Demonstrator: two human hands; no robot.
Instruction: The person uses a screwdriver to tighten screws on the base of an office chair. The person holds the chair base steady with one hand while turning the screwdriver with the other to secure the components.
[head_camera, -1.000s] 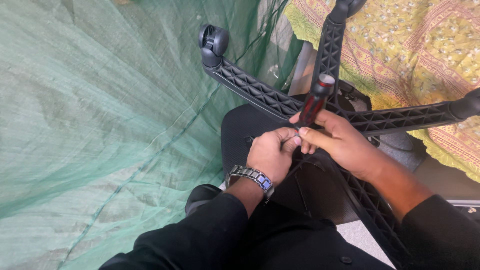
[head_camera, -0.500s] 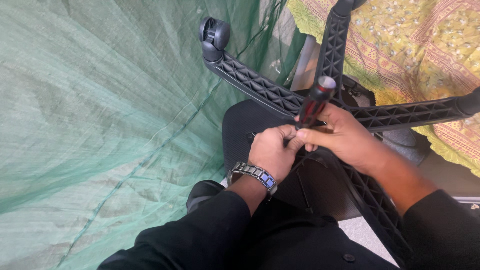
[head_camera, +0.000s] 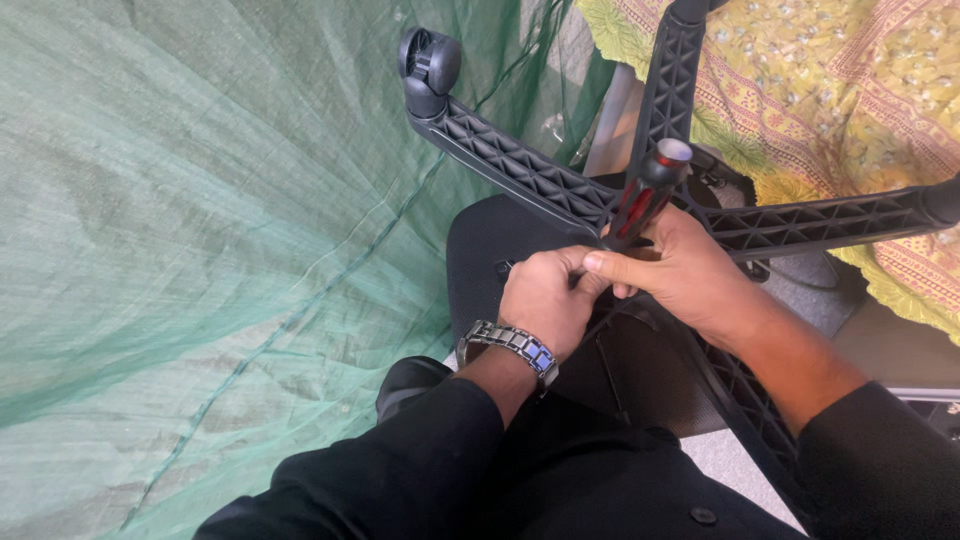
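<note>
An upturned black office chair lies in front of me, its ribbed star base (head_camera: 510, 165) pointing up over the seat underside (head_camera: 480, 250). My right hand (head_camera: 685, 275) grips a screwdriver (head_camera: 648, 198) with a red and black handle, held upright at the hub of the base. My left hand (head_camera: 540, 298), with a metal watch (head_camera: 510, 348) on the wrist, is curled tight around the tool's lower end, thumb against my right thumb. The shaft and tip are hidden by my fingers.
A black caster (head_camera: 428, 60) sits at the end of the far-left arm. Green netting (head_camera: 200, 250) covers the whole left side. A yellow patterned cloth (head_camera: 830, 90) lies at the upper right behind the base. My black sleeves fill the bottom.
The screwdriver handle has shifted slightly right and up, leaning more to the right. Both hands stay together at the hub, barely moved.
</note>
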